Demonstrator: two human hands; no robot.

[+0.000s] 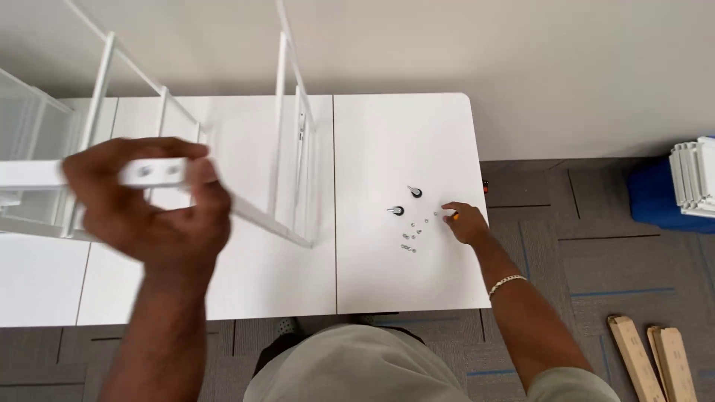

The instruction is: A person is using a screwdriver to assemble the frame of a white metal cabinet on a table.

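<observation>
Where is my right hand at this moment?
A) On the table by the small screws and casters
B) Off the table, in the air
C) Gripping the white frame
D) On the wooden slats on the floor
A: the right hand rests on the white table beside the scattered screws and two casters, while the left hand grips the white frame.

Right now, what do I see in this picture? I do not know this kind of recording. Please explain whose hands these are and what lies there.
The single picture comes from a camera worn on a person's head, looking down at their own two hands. The left hand grips a bar of a white metal frame standing on the white table. The right hand rests on the table beside small screws and two black caster wheels, touching something small with an orange tip. Wooden slats lie on the grey carpet.
</observation>
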